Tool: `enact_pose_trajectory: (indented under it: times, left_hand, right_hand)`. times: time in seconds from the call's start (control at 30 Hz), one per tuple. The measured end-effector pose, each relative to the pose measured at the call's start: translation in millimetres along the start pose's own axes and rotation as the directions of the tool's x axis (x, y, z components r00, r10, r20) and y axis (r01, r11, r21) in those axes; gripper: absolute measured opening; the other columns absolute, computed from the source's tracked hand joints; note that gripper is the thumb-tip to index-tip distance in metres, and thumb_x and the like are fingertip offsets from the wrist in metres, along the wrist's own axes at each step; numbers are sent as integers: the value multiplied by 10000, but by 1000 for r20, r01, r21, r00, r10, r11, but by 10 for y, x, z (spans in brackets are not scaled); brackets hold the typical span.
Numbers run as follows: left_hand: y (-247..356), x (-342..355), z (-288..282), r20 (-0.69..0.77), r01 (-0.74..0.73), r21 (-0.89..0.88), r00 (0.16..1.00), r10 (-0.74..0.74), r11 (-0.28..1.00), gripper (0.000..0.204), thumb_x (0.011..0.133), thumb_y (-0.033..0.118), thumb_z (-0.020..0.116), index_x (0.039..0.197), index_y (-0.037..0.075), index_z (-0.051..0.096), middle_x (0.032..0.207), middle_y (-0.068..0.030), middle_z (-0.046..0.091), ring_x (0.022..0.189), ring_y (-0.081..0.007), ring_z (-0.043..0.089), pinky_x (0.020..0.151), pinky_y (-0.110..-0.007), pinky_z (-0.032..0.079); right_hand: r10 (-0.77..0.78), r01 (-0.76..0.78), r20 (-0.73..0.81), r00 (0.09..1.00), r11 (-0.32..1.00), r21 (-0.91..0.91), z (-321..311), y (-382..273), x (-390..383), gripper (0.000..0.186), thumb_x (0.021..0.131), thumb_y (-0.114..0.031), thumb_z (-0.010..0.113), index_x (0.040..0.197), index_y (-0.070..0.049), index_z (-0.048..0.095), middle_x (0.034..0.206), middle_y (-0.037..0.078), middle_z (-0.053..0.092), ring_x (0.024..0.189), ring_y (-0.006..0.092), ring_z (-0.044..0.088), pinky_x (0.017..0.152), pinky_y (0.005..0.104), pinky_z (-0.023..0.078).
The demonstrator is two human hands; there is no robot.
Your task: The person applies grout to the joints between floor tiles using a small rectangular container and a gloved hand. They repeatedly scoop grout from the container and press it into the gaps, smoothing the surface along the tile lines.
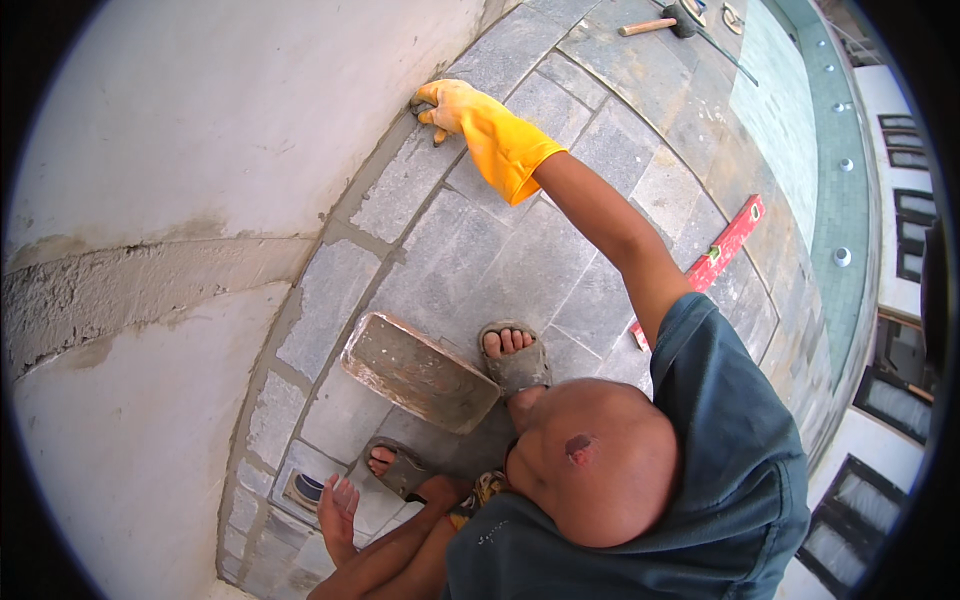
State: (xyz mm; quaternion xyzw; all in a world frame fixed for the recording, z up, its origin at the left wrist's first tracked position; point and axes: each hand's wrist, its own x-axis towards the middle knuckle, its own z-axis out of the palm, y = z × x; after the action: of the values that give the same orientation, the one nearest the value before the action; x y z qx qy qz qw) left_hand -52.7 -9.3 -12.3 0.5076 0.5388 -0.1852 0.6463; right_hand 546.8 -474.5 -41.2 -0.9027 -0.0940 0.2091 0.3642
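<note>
R hand (450, 107), in yellow glove (510, 150), fingers curled at mortar joint (344, 212) by wall (230, 120); can't tell if gripping anything. Grey paving stone (398, 192) just below it. L hand (338, 508) bare, wide, nr dark-blue oval thing (305, 488). Mortar-smeared tray (415, 372) btwn hands; red level (738, 232) well right of R hand.

Grey stone slabs (455, 245) are laid flat in a mixed rectangular pattern, mottled, with pale dusting. An edge row is set along the base of the white wall (240, 110). Between row and wall, a grey mortar strip (370, 172) is packed, ragged-edged. Some cross joints in the edge row are filled wide with mortar. The upper stretch of strip and slab edge is partly covered by the yellow-gloved right hand (440, 108). Near the left hand (338, 512), a dark oval item (304, 489), pale-rimmed, is seen at floor level; kind unclear.
</note>
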Motion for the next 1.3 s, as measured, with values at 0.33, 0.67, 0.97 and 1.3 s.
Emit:
enact_pose_trajectory:
  times: [0.33,0.67,0.97,1.3]
  left_hand:
    - [92,-94,145,-32,-42,-22,999,41,999,574,997,413,539,1408,22,451,1364,-218,493,1239,-297,514,1032,-412,463]
    - [-13,-140,48,-19,-11,-50,1000,10,999,630,986,442,556,1433,22,416,1457,-241,396,1340,-323,434,1090,-410,414]
    - [-14,-116,25,-47,-6,-49,999,4,999,619,988,444,552,1424,21,433,1407,-220,455,1291,-304,479,1063,-409,437]
    - [-24,-42,-49,-6,24,-92,1000,-25,995,609,990,431,556,1431,32,428,1464,-206,410,1337,-280,438,1089,-386,409]
  right_hand:
    - [-126,11,190,974,859,511,634,-317,-426,453,902,-120,657,1338,-47,560,1063,94,708,718,149,711,587,251,519]
    - [94,42,-261,961,881,472,105,398,-84,329,907,-141,647,1220,-39,645,983,67,726,784,136,694,649,244,522]
    - [316,-273,-339,886,947,171,174,79,288,305,879,-230,706,1124,-49,686,895,102,737,713,145,698,698,278,528]
    - [218,-164,-172,961,945,284,289,76,257,459,865,-137,714,1292,-31,586,898,82,734,676,143,700,618,284,519]
